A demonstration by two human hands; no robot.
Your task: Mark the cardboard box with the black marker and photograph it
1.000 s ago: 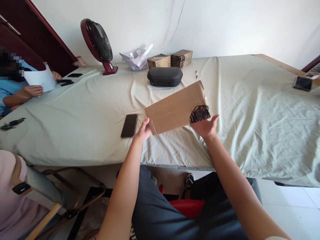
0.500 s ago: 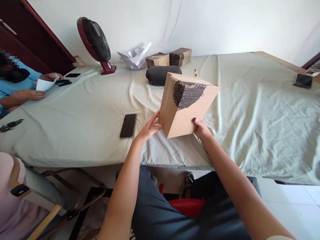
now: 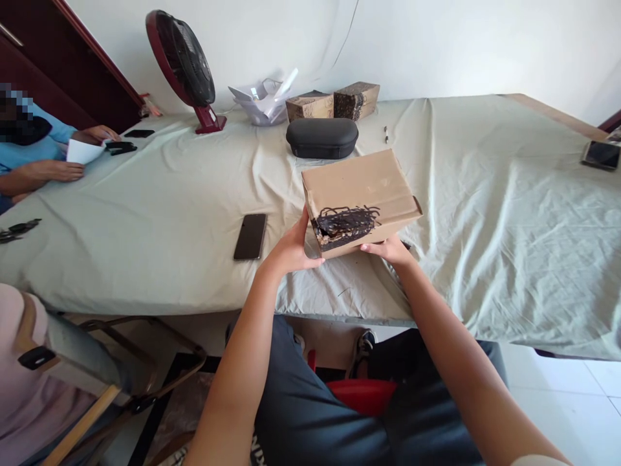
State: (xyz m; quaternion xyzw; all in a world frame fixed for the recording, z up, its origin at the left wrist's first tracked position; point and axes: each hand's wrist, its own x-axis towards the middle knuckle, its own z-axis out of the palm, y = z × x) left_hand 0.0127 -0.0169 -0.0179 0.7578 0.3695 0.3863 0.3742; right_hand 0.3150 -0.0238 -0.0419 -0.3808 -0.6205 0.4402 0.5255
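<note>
A brown cardboard box (image 3: 361,181) with dark scribbled marking on its near left corner is held tilted above the cloth-covered table (image 3: 169,259). My left hand (image 3: 294,246) grips the box's left side, the thumb at its lower near corner. Under the near edge, my right hand (image 3: 388,249) supports the box with the thumb along its front; the other fingers are hidden beneath. A black phone (image 3: 250,237) lies left of my left hand. Just behind the box sits a black hard case (image 3: 322,138).
Two marked cardboard boxes (image 3: 356,100), a basket of papers (image 3: 262,107) and a fan (image 3: 184,65) stand along the wall. Another phone (image 3: 600,155) lies far right. At the left, a person in blue holds white paper (image 3: 83,151). A chair (image 3: 97,362) stands lower left.
The box has been turned and tipped between my hands, so a different broad face points up and the dark marking now sits at the near left. Both hands have shifted their hold.
</note>
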